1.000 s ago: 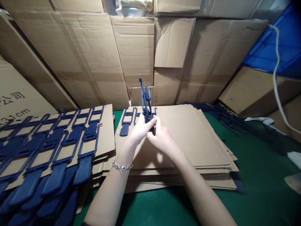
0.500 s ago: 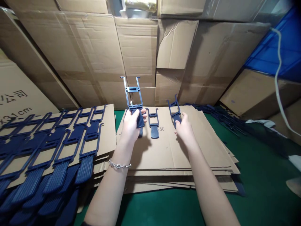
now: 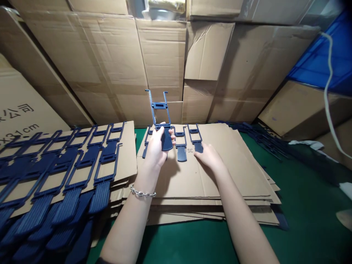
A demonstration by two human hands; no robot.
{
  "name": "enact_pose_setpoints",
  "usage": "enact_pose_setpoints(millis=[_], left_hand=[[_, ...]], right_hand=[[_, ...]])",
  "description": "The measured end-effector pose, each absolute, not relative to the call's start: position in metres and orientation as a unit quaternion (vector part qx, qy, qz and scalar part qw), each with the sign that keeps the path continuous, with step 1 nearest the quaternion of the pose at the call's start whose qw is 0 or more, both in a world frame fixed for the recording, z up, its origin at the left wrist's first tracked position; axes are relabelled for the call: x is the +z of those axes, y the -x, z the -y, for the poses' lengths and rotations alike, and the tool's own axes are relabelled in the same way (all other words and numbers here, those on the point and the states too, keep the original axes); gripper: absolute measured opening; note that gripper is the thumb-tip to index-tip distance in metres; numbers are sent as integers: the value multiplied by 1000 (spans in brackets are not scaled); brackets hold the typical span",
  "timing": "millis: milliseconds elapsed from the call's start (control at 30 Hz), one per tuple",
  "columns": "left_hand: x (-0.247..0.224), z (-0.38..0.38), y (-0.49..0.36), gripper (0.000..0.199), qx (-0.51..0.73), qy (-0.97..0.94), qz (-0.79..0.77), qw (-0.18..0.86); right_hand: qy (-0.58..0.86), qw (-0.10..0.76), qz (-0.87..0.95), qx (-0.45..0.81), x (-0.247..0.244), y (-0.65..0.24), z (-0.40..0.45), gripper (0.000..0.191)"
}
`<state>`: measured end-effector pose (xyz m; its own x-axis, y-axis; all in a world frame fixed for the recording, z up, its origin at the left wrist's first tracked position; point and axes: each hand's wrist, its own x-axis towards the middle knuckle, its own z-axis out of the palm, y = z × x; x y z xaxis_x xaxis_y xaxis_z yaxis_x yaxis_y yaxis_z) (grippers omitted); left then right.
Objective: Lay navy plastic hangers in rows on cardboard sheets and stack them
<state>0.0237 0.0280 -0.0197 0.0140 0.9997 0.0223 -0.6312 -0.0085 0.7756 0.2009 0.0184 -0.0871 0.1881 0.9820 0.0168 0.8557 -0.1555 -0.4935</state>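
My left hand (image 3: 157, 146) is closed around a dark blue plastic frame (image 3: 166, 139) by its ribbed pad. The open, two-pronged end of that frame points up and away, above the cardboard. With its fingers at the ribbed pad, my right hand (image 3: 209, 156) grips a second blue plastic frame (image 3: 195, 135), which lies on the top cardboard sheet (image 3: 189, 179). Between the hands rests a similar blue frame (image 3: 180, 146), pad toward me. Another frame (image 3: 144, 152) shows partly behind my left hand.
Rows of blue frames (image 3: 100, 196) overlap on a cardboard stack at left. More dark parts (image 3: 261, 137) lie on the green table (image 3: 305, 205) at right. Large cardboard boxes (image 3: 110, 66) form a wall behind. A white cable (image 3: 327, 91) hangs by a blue crate (image 3: 321, 58).
My right hand has moved down and left, and its frame, tilted before, now lies flat beside the middle one. My left hand has shifted slightly right with its frame.
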Motion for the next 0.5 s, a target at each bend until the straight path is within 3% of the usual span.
enact_pose_setpoints(millis=[233, 367, 500], left_hand=[[-22, -28, -24, 9, 618, -322, -286, 658], [-21, -25, -24, 11, 609, -329, -294, 659], [-15, -18, -29, 11, 600, -340, -280, 668]], right_hand=[[745, 160, 628, 157, -79, -190, -12, 40], [730, 213, 623, 181, -54, -214, 11, 49], [812, 256, 519, 76, -48, -295, 51, 45]])
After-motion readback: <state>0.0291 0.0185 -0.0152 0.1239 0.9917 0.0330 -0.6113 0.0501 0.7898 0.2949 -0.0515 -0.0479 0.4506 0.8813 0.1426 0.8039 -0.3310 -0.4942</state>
